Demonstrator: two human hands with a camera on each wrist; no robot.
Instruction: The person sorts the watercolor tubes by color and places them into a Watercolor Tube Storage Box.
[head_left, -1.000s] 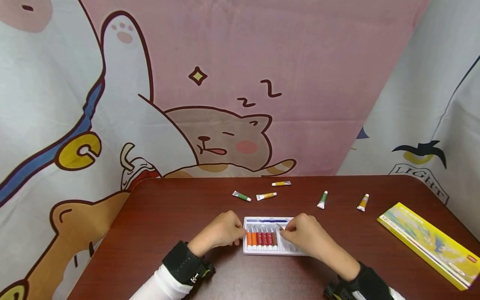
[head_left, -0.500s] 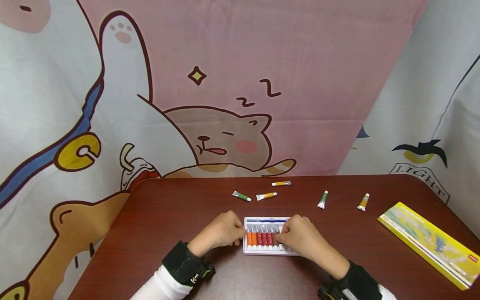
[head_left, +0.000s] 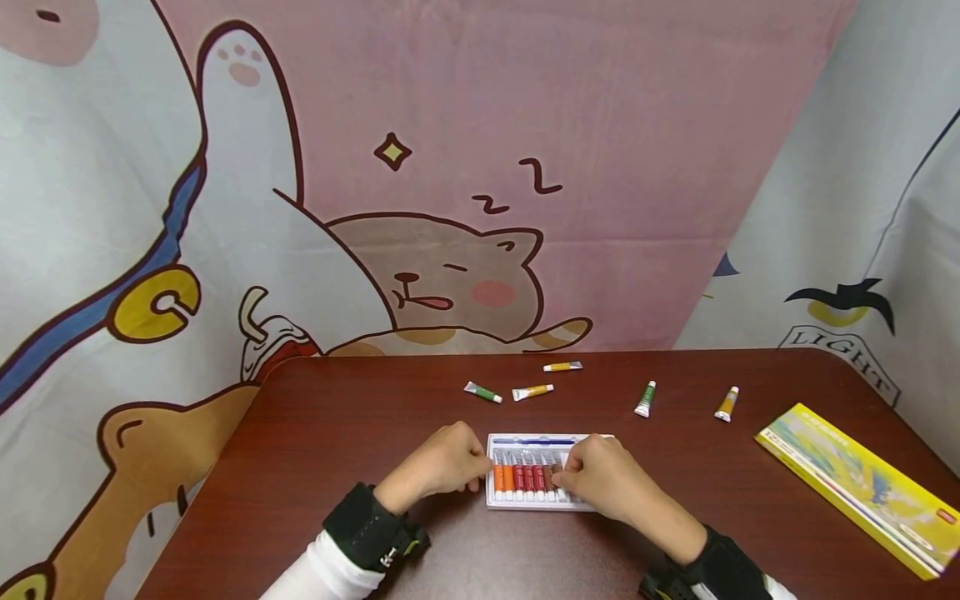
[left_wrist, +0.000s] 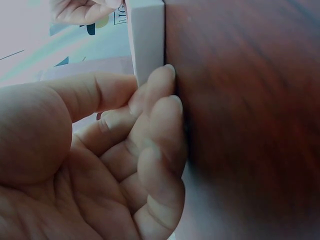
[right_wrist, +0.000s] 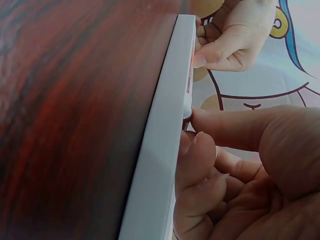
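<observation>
A white plastic tray point(head_left: 525, 505) lies on the table, holding a row of paint tubes: orange tubes point(head_left: 503, 479) at left, then dark red tubes point(head_left: 528, 479), with brown at the right end. My left hand point(head_left: 446, 458) pinches the tray's left edge between thumb and fingers; the left wrist view shows the tray's side wall point(left_wrist: 149, 42) by the fingertips. Over the tray's right part, my right hand point(head_left: 611, 475) pinches a small brown paint tube point(right_wrist: 186, 123) at the end of the row. Its fingers hide most of that tube. A blue brush point(head_left: 525, 442) lies along the tray's back.
Behind the tray lie loose tubes: a green tube point(head_left: 483, 392), a yellow tube point(head_left: 533, 392), another yellow tube point(head_left: 562, 367) and a second green tube point(head_left: 644, 400). An ochre tube point(head_left: 727, 405) lies farther right, near a yellow box point(head_left: 862, 492). A printed cloth hangs behind.
My right hand has moved left across the tray, bringing the brown tube down beside the row, then shifted slightly back right. The left hand has stayed at the tray's edge.
</observation>
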